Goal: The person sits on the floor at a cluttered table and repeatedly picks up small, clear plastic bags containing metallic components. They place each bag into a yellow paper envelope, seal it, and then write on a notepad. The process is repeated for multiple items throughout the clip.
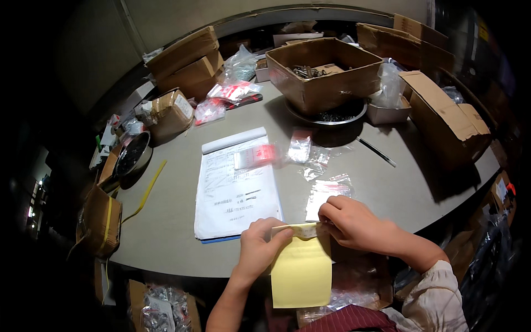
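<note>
A pale wall (193, 12) backs the grey surface (160, 238). At 1 o'clock, a carton (318, 93) of metal parts (307, 72) overhangs a bowl (358, 114) of dark pieces (334, 117). Near 5 o'clock, left hand (259, 246) and right hand (354, 222) pinch yellow paper (301, 274).

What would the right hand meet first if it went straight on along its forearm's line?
The right hand, holding the yellow paper, would probably meet the nearest small bags, but depth is unclear: it may pass above them.

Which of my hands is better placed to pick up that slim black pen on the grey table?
Probably your right hand: it is nearer the pen than your left hand, though both hold the rectangular yellow paper.
</note>
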### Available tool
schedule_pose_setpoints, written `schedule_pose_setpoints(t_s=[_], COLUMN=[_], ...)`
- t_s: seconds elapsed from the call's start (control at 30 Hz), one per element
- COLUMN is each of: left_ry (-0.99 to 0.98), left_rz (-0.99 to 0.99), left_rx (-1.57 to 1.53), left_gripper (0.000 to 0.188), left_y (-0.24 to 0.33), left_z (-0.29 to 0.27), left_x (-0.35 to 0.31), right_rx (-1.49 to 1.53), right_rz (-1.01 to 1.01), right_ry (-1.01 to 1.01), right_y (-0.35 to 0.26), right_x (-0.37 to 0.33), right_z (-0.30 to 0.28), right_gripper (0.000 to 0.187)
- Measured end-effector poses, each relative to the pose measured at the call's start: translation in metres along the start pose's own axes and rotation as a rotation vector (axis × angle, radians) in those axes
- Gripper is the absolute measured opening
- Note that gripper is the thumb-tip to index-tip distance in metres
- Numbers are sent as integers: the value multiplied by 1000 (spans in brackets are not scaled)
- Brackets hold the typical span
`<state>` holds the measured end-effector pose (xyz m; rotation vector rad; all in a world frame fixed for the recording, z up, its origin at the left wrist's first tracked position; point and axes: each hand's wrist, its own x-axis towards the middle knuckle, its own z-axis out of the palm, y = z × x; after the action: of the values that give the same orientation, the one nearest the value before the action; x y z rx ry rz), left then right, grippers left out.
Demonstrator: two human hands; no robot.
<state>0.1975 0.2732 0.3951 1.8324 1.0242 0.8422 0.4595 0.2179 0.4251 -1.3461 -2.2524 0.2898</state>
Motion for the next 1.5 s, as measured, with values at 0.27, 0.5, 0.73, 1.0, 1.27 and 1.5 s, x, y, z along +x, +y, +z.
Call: schedule_pose_setpoints(t_s=[0.27, 0.5, 0.73, 1.0, 1.27, 1.5], left_ry=[-23, 7, 9, 6, -34, 3], left_rz=[-106, -33, -71, -79, -110, -103], left_rx=[-95, -73, -111, -154, -146, -111], left_gripper=[23, 24, 24, 23, 20, 23], left_y=[0, -7, 3, -1, -1, 2], left_z=[0, 1, 0, 1, -2, -3], left_x=[0, -1, 0, 1, 2, 0], right_rx=[-155, -152, -343, -449, -486, -508], right_rz=[-65, -95, -197, -236, -286, -379], right_ry=[156, 155, 183, 204, 257, 254], right_y=[-12, -12, -12, -14, -12, -10], right_x=[-9, -9, -10, -11, -11, -12], right_z=[8, 9, 9, 7, 11, 12], right_gripper=[18, 21, 25, 28, 25, 26])
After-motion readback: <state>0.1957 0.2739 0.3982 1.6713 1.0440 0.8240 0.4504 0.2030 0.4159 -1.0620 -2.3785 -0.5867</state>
